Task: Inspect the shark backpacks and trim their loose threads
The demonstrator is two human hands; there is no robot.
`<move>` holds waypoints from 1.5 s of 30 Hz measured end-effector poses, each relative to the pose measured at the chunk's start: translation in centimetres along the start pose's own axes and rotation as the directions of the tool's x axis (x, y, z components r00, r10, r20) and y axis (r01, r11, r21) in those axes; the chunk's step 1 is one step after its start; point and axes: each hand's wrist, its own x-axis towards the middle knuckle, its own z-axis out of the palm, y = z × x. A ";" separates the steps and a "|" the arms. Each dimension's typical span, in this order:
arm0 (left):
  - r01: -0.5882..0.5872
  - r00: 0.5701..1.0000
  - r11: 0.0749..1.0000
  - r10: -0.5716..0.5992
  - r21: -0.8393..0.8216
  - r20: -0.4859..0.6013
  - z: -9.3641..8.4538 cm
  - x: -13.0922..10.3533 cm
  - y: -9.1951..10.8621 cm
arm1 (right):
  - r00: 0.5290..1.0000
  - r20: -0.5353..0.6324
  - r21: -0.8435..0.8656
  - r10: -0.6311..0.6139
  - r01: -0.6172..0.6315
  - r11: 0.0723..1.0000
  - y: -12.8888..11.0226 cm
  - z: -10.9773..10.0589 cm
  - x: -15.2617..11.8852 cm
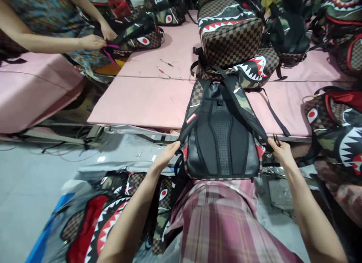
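Left hand and right hand gripped the backpack at its sides on the worktop; right fingers apparently pinched a strap.

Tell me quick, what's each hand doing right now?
Left hand: closed on the backpack at its lower left strap.
Right hand: closed on the backpack's right strap, small dark tool between the fingers.

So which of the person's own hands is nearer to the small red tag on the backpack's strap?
Left. The left hand grips the backpack at its lower left edge, just below the red tag. The right hand holds the opposite side, across the back panel.
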 end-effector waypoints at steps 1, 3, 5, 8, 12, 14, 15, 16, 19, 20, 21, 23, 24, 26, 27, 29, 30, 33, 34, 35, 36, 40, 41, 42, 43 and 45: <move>-0.009 1.000 1.000 0.009 0.004 0.007 -0.5 -0.5 0.5 | 0.999 0.037 -0.024 0.020 -0.019 1.000 -0.5 -0.7 -0.1; -0.074 0.997 0.996 0.075 0.041 -0.021 -1.8 -2.1 2.3 | 0.996 0.078 -0.070 0.041 -0.036 0.997 -2.1 -2.2 -0.9; -0.201 0.979 0.972 0.205 0.120 -0.019 -1.9 -3.8 4.4 | 0.994 0.109 -0.066 -0.008 0.016 0.998 -4.4 -2.4 -2.4; -0.329 0.934 0.907 0.272 0.263 0.232 1.7 -5.4 6.2 | 0.908 0.398 -0.101 -0.129 0.183 0.978 -7.8 0.4 -5.8; -0.259 0.915 0.838 0.055 0.481 0.399 8.6 -4.8 4.9 | 0.800 0.596 -0.389 -0.063 0.357 0.849 -8.1 5.6 -9.0; -0.260 0.923 0.821 0.057 0.508 0.381 10.1 -4.1 4.0 | 0.822 0.570 -0.468 -0.027 0.351 0.811 -7.1 6.6 -9.5; -0.270 0.921 0.815 0.063 0.512 0.385 10.3 -3.9 3.8 | 0.821 0.570 -0.478 -0.011 0.342 0.809 -6.6 6.6 -9.5; -0.277 0.918 0.805 0.060 0.524 0.392 10.2 -3.8 3.7 | 0.816 0.577 -0.477 0.005 0.333 0.813 -6.3 6.4 -9.4; -0.272 0.916 0.771 0.024 0.576 0.400 9.6 -4.0 4.0 | 0.813 0.580 -0.496 0.055 0.299 0.815 -6.1 5.6 -9.3; -0.266 0.918 0.764 0.014 0.589 0.395 9.5 -4.1 4.1 | 0.816 0.574 -0.504 0.068 0.287 0.815 -6.3 5.5 -9.3; -0.261 0.921 0.759 0.010 0.596 0.390 9.4 -4.2 4.2 | 0.820 0.568 -0.506 0.074 0.277 0.817 -6.4 5.4 -9.4; -0.258 0.925 0.752 0.011 0.607 0.379 9.6 -4.3 4.2 | 0.826 0.559 -0.498 0.079 0.258 0.828 -6.4 5.5 -9.4; -0.259 0.927 0.748 0.015 0.611 0.375 9.7 -4.4 4.1 | 0.827 0.556 -0.489 0.079 0.250 0.836 -6.4 5.6 -9.5; -0.271 0.929 0.736 0.031 0.621 0.368 9.9 -4.4 3.9 | 0.827 0.556 -0.470 0.078 0.236 0.851 -6.2 5.7 -9.5; -0.281 0.929 0.728 0.041 0.625 0.369 10.0 -4.4 3.8 | 0.829 0.555 -0.461 0.076 0.230 0.857 -6.1 5.7 -9.4; -0.296 0.926 0.715 0.052 0.634 0.373 10.0 -4.5 3.7 | 0.836 0.544 -0.442 0.067 0.218 0.870 -5.9 5.7 -9.4; -0.298 0.926 0.710 0.051 0.638 0.375 9.9 -4.5 3.7 | 0.840 0.539 -0.431 0.063 0.212 0.877 -5.8 5.7 -9.3; -0.301 0.919 0.707 0.034 0.640 0.394 9.7 -4.8 4.0 | 0.848 0.526 -0.395 0.059 0.182 0.900 -5.5 5.8 -9.3; -0.303 0.916 0.705 0.030 0.642 0.399 9.7 -4.9 4.2 | 0.849 0.525 -0.381 0.057 0.175 0.908 -5.3 5.8 -9.2; -0.306 0.915 0.698 0.028 0.647 0.403 9.6 -5.0 4.3 | 0.849 0.525 -0.367 0.051 0.172 0.914 -5.1 5.8 -9.2; -0.309 0.915 0.685 0.026 0.659 0.402 9.6 -5.1 4.4 | 0.849 0.527 -0.358 0.043 0.176 0.917 -5.0 5.7 -9.1; -0.303 0.934 0.562 0.014 0.769 0.358 10.1 -5.9 4.6 | 0.841 0.540 -0.400 -0.028 0.286 0.871 -5.3 5.0 -8.8; -0.314 0.935 0.523 0.027 0.792 0.353 10.3 -6.2 4.7 | 0.857 0.510 -0.445 -0.077 0.340 0.828 -5.8 4.9 -8.7; -0.331 0.934 0.486 0.048 0.809 0.354 10.6 -6.4 4.7 | 0.875 0.463 -0.506 -0.143 0.393 0.768 -6.5 5.0 -8.7; -0.354 0.929 0.454 0.073 0.818 0.362 10.8 -6.6 4.8 | 0.884 0.413 -0.571 -0.221 0.440 0.693 -7.4 5.3 -8.6; -0.398 0.915 0.408 0.116 0.821 0.386 11.3 -6.9 4.9 | 0.850 0.378 -0.656 -0.366 0.525 0.542 -9.6 6.7 -8.6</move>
